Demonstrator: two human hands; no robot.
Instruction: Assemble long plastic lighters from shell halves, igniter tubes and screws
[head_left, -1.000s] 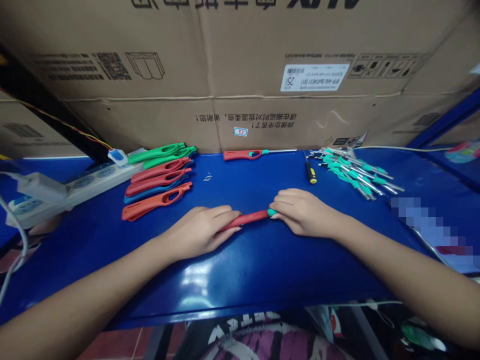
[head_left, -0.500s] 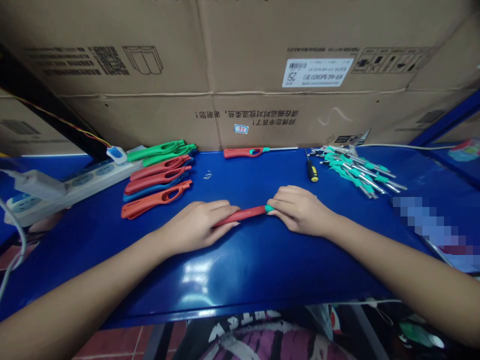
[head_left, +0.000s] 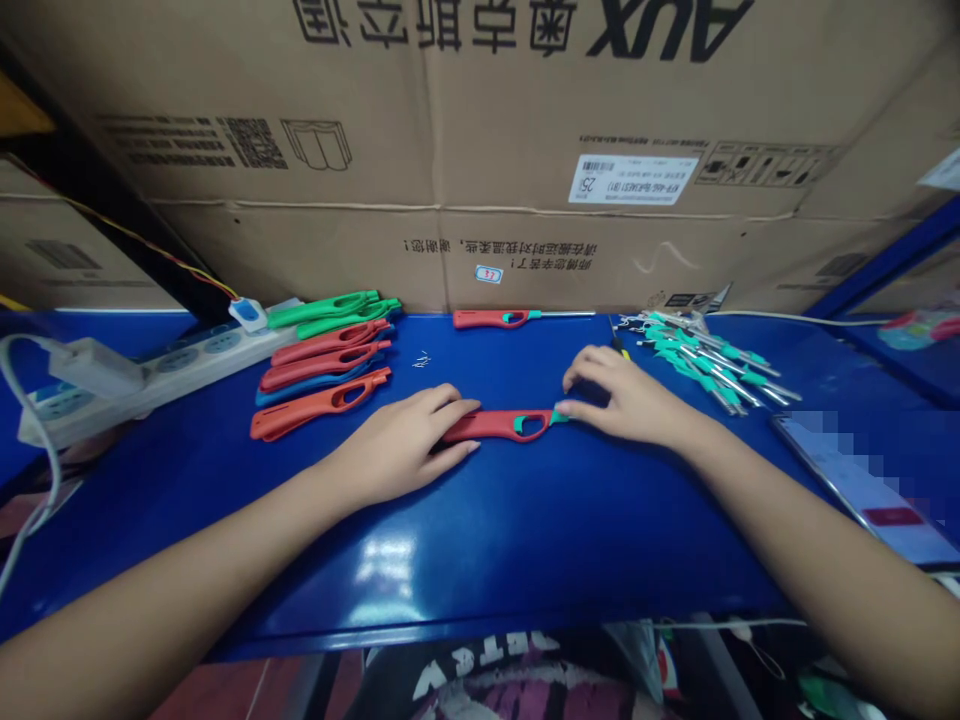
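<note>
My left hand (head_left: 397,435) is closed on the back end of a red lighter (head_left: 495,426), a long-necked kind with a finger loop, lying flat on the blue tabletop. A green trigger shows in the loop and a green collar at its front. My right hand (head_left: 626,400) is by that collar, fingers curved and apart, thumb tip at or touching the green part. Any metal neck on this lighter is hidden by the right hand. Just behind that hand a screwdriver (head_left: 625,351) shows only in part.
Red, orange, green and blue handle shells (head_left: 322,402) lie at left beside a power strip (head_left: 169,362). Several small screws (head_left: 422,359) sit near them. Another red lighter (head_left: 480,320) lies by the cardboard (head_left: 420,260). Green-and-metal necks (head_left: 701,360) are piled right, near a phone (head_left: 862,490).
The red lighter has turned from edge-on to flat, showing its loop and trigger. My right hand has opened its fingers from the green end. The view has tilted up slightly.
</note>
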